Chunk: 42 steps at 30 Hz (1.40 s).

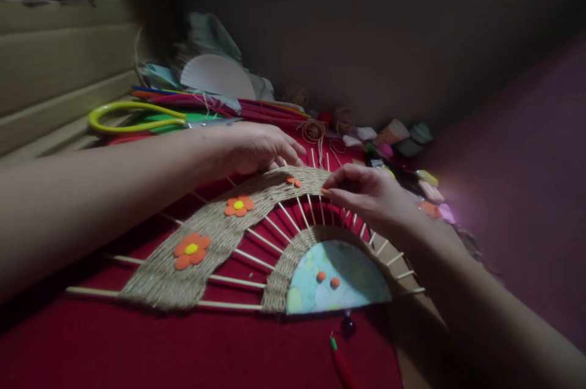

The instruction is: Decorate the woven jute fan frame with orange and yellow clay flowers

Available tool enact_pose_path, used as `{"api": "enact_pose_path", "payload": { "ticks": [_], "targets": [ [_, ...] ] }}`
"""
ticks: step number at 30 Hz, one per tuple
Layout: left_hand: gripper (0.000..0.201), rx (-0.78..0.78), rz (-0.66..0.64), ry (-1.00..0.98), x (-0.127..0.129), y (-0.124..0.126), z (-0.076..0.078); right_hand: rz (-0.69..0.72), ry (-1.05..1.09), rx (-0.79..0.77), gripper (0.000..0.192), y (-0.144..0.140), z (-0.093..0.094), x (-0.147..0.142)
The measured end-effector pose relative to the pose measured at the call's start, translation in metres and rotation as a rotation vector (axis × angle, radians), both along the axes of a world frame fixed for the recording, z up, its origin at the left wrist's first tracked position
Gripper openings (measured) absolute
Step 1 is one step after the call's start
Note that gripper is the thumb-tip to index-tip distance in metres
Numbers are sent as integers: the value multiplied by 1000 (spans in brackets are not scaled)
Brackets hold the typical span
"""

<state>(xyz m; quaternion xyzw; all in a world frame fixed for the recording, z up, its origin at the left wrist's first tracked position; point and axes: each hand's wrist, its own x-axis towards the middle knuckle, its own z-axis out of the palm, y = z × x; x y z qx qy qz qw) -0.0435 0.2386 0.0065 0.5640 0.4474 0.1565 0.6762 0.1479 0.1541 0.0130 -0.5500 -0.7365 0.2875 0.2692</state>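
Twine fan [220,236] lies flat on red cloth [137,346]; my left hand [256,148] steadies its rim, fingers spread, while right fingers [334,184] pinch narrow at the weave.

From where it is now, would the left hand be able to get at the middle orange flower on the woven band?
Probably yes. The left hand rests at the band's top edge, and the middle orange flower lies just below it, uncovered, with nothing between them.

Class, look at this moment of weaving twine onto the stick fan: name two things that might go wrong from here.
1. The right hand pinches at the woven twine band among thin sticks; a hard pull might bend or snap one.
2. The left hand presses near the small orange flower, which might get knocked loose.
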Motion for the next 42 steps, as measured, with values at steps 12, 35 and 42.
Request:
{"api": "enact_pose_path", "payload": {
  "ticks": [12, 35, 42],
  "targets": [
    [46, -94, -11, -96, 2, 7, 0, -120, 210, -164, 5, 21, -13, -9],
    [26, -137, 58, -191, 3, 4, -8, 5, -80, 206, 8, 29, -27, -18],
    [23, -125, 91, -208, 5, 4, -9, 35, -297, 512, 14, 21, -34, -20]
  ]
}}
